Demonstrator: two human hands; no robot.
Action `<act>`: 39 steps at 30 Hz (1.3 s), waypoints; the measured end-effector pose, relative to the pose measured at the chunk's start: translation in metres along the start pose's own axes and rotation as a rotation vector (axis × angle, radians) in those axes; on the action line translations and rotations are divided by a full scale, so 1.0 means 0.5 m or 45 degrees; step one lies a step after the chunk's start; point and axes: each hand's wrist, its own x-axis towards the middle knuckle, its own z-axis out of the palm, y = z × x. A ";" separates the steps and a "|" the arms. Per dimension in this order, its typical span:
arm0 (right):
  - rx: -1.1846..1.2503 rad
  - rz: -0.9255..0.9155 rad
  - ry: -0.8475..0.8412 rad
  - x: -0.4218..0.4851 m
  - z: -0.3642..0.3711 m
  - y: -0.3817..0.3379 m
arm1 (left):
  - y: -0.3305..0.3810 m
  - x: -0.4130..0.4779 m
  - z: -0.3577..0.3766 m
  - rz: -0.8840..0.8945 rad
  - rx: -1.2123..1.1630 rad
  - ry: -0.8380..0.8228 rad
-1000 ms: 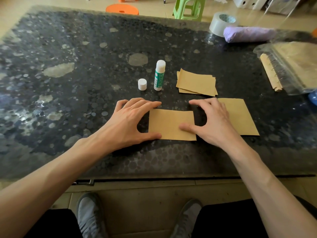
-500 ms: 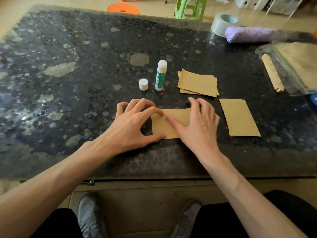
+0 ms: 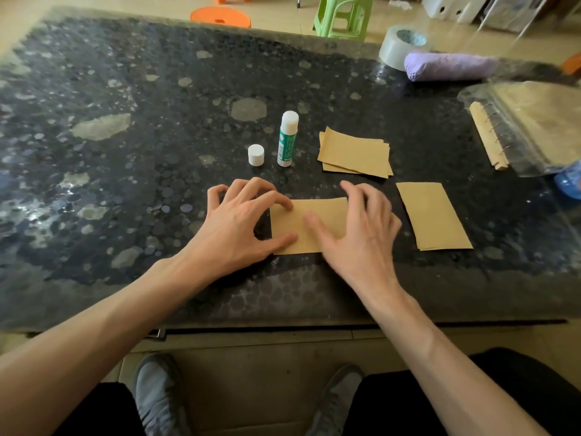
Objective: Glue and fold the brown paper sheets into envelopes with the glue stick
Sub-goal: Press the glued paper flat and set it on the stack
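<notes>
A folded brown paper sheet point(image 3: 317, 215) lies flat near the table's front edge. My left hand point(image 3: 239, 225) rests on its left edge with index finger and thumb pressing it down. My right hand point(image 3: 358, 231) lies flat over its right part, thumb pressing toward the middle. A finished folded envelope point(image 3: 434, 215) lies to the right. A small stack of brown sheets point(image 3: 355, 152) sits behind. The glue stick point(image 3: 286, 140) stands upright and uncapped, with its white cap point(image 3: 256, 155) beside it on the left.
The dark speckled table point(image 3: 125, 184) carries a tape roll point(image 3: 401, 45), a purple roll point(image 3: 449, 66) and a ring-bound pad in a clear plastic sleeve point(image 3: 531, 127) at the back right. Orange point(image 3: 220, 15) and green point(image 3: 342, 17) stools stand beyond.
My right hand slid left from the sheet's right edge onto the sheet, pressing it flat. My left hand's fingers curled and stayed on the left edge.
</notes>
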 end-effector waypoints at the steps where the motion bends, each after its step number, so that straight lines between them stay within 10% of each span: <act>1: -0.025 -0.028 -0.010 -0.009 0.005 -0.008 | 0.001 0.001 -0.001 0.001 -0.002 -0.008; 33: 0.449 0.140 -0.160 0.011 -0.045 0.020 | -0.005 0.020 -0.048 -0.155 0.007 -0.252; 39: 0.137 -0.023 -0.347 0.017 -0.038 0.005 | -0.014 0.017 -0.063 -0.155 0.067 -0.340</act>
